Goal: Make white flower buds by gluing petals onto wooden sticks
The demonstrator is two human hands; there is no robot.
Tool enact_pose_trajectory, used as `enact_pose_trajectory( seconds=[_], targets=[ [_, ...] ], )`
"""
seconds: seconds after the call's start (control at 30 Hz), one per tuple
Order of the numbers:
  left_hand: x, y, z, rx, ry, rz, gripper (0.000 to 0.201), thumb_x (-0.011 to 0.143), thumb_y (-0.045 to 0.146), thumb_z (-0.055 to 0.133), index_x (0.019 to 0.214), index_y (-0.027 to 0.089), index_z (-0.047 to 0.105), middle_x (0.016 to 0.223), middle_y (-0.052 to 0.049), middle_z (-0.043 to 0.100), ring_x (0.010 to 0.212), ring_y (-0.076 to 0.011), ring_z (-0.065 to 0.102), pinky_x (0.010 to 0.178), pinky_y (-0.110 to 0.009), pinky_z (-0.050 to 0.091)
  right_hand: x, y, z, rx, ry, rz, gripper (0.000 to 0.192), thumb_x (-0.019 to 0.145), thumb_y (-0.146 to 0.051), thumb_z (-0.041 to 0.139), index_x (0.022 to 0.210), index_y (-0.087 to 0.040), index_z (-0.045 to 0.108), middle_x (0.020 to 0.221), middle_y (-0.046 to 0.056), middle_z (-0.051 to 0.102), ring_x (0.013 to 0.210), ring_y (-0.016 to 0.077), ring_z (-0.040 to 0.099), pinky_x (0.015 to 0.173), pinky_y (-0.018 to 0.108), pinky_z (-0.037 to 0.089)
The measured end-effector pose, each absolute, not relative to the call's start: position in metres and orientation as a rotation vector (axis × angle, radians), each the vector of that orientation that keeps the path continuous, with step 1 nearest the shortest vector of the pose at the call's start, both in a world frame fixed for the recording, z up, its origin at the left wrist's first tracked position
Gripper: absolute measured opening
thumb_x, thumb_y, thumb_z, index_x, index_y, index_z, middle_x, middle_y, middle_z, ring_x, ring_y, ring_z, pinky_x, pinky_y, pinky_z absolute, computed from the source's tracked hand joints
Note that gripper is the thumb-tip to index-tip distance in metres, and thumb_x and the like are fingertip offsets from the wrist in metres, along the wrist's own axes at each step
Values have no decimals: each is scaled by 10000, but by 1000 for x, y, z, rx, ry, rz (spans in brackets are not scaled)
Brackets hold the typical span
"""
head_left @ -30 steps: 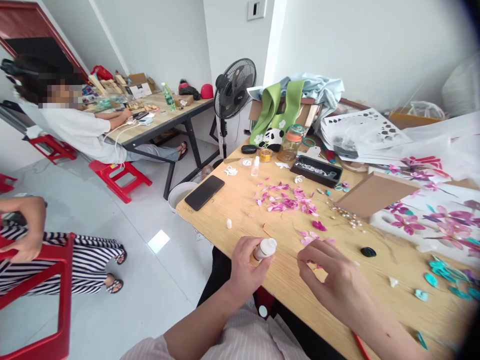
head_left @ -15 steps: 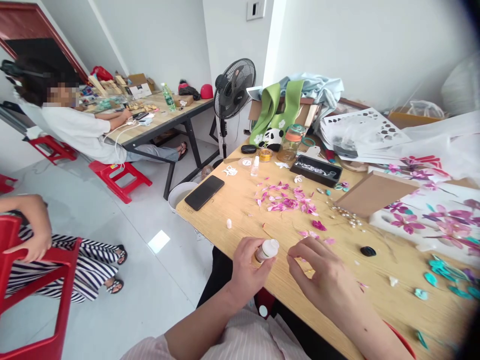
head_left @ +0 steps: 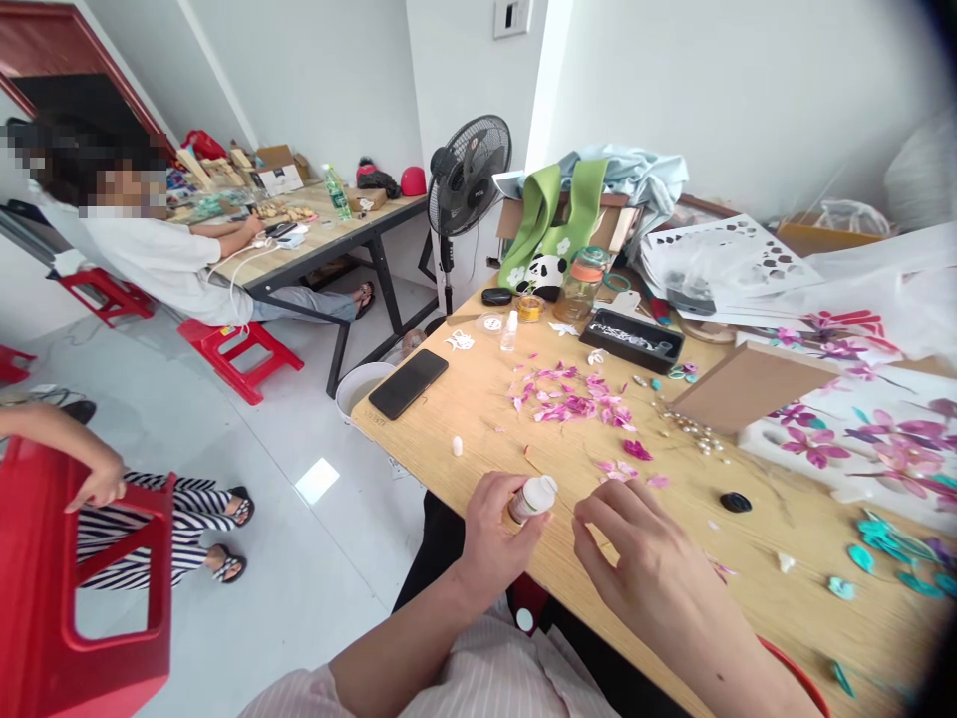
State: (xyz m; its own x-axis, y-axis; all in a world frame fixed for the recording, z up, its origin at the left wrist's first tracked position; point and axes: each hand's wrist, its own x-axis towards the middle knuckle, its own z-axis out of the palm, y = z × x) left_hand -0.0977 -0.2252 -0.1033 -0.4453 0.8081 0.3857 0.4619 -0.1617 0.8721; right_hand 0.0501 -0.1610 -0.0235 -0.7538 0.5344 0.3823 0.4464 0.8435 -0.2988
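Observation:
In my left hand is a small bottle with a white top, the fingers wrapped round it near the table's front edge. Just to the right, my right hand hovers with thumb and forefinger drawn together. Whatever they may pinch is too small to make out. A small white cap stands on the table beyond the left hand. Past both hands lie scattered pink and purple petals, with a darker magenta petal piece closer to the right hand.
A black phone lies at the table's left edge, with a clear dropper bottle farther back. Teal petals and a brown board are on the right. At left, a person's hand grips a red stool.
At the left, the red stool has swung round and toward me, held by the other person's hand. My right thumb and forefinger have come closer together; my left hand keeps the bottle in place.

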Motion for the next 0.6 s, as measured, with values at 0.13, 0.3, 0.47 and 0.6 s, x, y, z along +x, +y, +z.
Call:
enact_pose_trajectory(
  seconds=[0.13, 0.3, 0.47, 0.6],
  targets=[
    [-98, -225, -103, 1443, 1816, 1643, 270, 774, 148, 695, 1016, 210, 594, 960, -25, 651, 903, -171, 606, 829, -324, 499, 54, -163, -22, -704, -2566, 259, 155, 933, -174, 458, 791, -188, 520, 761, 38, 475, 719, 183, 463, 610, 319, 358],
    [-98, -224, -103, 1439, 1825, 1657, 273, 769, 151, 698, 1016, 210, 597, 955, -24, 652, 895, -172, 608, 820, -324, 499, 61, -163, -20, -714, -2533, 406, 130, 931, -174, 482, 807, -201, 512, 778, 27, 500, 721, 166, 483, 616, 302, 376],
    [-97, -224, -102, 1445, 1828, 1686, 277, 759, 130, 698, 1003, 209, 594, 944, -21, 655, 886, -172, 607, 808, -323, 497, 63, -162, -26, -791, -2411, 531, 93, 926, -184, 504, 839, -216, 511, 814, 10, 522, 720, 142, 509, 651, 288, 398],
    [-96, -225, -102, 1458, 1836, 1685, 277, 760, 130, 698, 999, 214, 588, 938, -17, 650, 886, -171, 602, 810, -323, 496, 62, -162, -32, -850, -2380, 571, 97, 926, -192, 505, 834, -223, 512, 823, 3, 527, 718, 135, 519, 654, 279, 403]
  ],
)
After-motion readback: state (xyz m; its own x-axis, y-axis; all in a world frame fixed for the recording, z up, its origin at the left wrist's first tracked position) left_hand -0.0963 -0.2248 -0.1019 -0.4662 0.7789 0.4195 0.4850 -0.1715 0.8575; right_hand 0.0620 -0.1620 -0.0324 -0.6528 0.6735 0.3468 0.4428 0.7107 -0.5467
